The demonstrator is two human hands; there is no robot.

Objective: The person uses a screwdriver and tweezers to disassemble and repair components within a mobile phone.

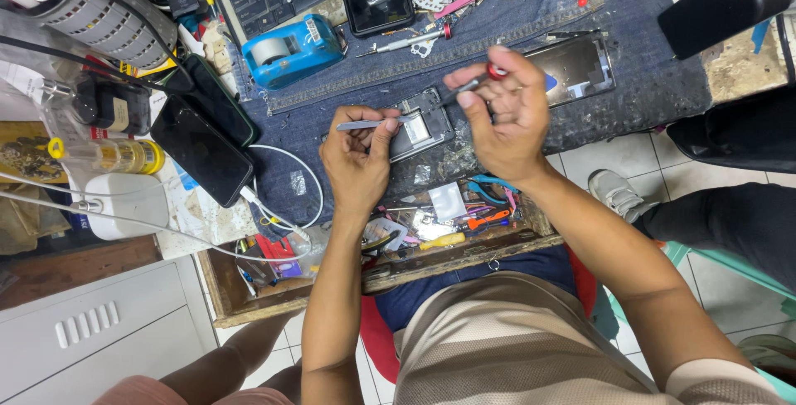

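**Two tools over an opened phone**

Pinched between thumb and fingers, a pair of metal tweezers sits in the left hand, lying nearly flat with the tips pointing left, away from the work. The right hand is closed around a small precision screwdriver with a red cap, its shaft angled down toward the opened phone. That phone lies back-off on the blue denim cloth covering the bench, between the two hands and touching the left thumb.

Beside it to the right lies a detached phone back frame. A blue tape dispenser stands further up the bench, two dark phones rest at the left with a white cable running to one, and a cluttered wooden tray of small tools sits at the bench edge.

Likely risks: the driver tip may slip off a tiny screw head and scratch the board, since the phone is steadied only lightly. A freed screw could also roll into the denim folds or the tray clutter and be lost.
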